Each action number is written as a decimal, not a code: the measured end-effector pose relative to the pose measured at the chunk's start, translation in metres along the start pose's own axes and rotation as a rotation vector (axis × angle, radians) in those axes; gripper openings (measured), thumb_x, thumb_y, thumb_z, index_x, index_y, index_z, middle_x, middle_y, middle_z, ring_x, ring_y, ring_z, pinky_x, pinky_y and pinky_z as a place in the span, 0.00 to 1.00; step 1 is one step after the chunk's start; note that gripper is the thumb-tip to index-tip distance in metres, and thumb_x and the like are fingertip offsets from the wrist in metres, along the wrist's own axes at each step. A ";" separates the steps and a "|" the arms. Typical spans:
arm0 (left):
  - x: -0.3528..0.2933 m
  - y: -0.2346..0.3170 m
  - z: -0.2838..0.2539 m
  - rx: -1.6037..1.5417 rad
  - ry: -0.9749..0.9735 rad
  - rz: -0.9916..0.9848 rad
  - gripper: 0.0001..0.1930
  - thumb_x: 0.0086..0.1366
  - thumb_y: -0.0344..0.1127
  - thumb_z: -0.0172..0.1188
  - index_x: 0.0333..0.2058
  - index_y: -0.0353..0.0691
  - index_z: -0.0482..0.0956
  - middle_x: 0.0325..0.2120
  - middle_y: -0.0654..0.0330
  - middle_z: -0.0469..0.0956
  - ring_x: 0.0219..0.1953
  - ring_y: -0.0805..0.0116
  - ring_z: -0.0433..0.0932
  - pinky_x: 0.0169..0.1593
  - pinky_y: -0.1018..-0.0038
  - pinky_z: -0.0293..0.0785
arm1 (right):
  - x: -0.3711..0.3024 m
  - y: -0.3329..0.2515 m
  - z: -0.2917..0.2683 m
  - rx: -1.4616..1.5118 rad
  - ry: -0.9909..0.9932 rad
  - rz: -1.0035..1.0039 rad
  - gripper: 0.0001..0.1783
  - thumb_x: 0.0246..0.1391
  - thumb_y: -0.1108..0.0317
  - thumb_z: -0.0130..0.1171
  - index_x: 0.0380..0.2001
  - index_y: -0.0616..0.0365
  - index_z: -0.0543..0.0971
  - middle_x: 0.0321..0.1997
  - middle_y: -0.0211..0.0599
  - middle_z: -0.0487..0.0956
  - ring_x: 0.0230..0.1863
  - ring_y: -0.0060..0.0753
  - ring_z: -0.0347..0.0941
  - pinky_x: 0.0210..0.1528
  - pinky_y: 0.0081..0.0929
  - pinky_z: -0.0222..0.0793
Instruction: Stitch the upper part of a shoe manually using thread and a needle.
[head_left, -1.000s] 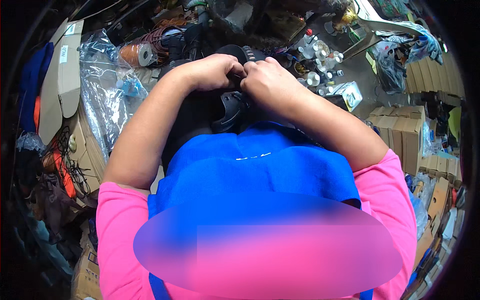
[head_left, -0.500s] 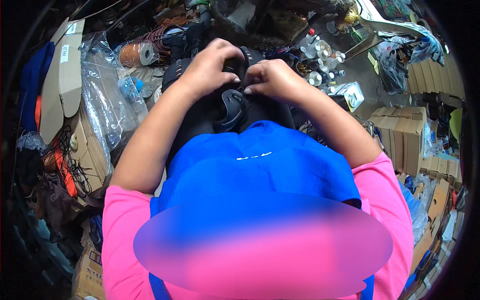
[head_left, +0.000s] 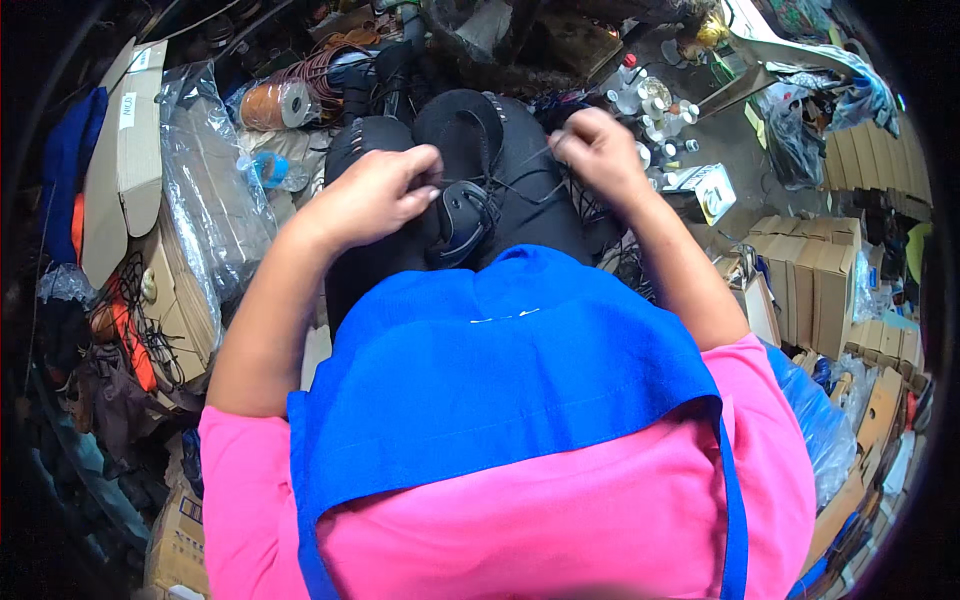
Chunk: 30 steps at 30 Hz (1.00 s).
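While the person sits and looks down at the lap, the head view shows a black shoe (head_left: 480, 165) lying on the dark knees, just past the top edge of the blue apron (head_left: 500, 390). The shoe's toe points away from the person and its sole side faces up.

The left hand (head_left: 375, 195) is curled tight and presses on the near left side of the shoe, by the dark round heel part (head_left: 462, 222). It holds the shoe in place. The right hand (head_left: 595, 150) is just to the right of the shoe, with its fingers pinched shut on a thin dark thread (head_left: 535, 160). The thread runs from the pinch back to the shoe. I cannot tell if a needle is in the pinch, as it is too small to see.

To do this step well, I think the left hand should keep the shoe from sliding on the knees. The right hand should pull the thread straight and slow, so it gets snug and does not snap or knot.

Lots of things lie around the lap. A roll of orange cord (head_left: 275, 105) sits up and to the left, near a clear plastic bag (head_left: 205, 200) and a flat white box (head_left: 125, 150). Small bottles (head_left: 640, 100) stand up and to the right. Brown boxes (head_left: 810, 280) are stacked at the right side.
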<state>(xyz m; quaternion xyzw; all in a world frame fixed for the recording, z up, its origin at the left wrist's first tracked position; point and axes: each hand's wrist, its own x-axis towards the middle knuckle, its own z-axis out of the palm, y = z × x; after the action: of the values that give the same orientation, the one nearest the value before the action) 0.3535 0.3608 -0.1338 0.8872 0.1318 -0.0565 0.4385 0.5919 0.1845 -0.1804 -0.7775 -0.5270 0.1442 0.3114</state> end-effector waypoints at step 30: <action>-0.031 -0.041 -0.002 -1.724 0.662 -0.247 0.24 0.71 0.45 0.42 0.13 0.49 0.53 0.09 0.70 0.49 0.13 0.77 0.45 0.29 0.75 0.56 | -0.046 0.033 -0.019 -0.447 -0.316 -0.278 0.19 0.56 0.54 0.51 0.17 0.54 0.72 0.19 0.37 0.74 0.27 0.42 0.70 0.41 0.36 0.57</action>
<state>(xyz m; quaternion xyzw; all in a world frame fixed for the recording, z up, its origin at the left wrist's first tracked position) 0.3124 0.3800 -0.1573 0.2057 0.3400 0.2703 0.8769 0.6076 0.1278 -0.1912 -0.7150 -0.6890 0.1000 0.0637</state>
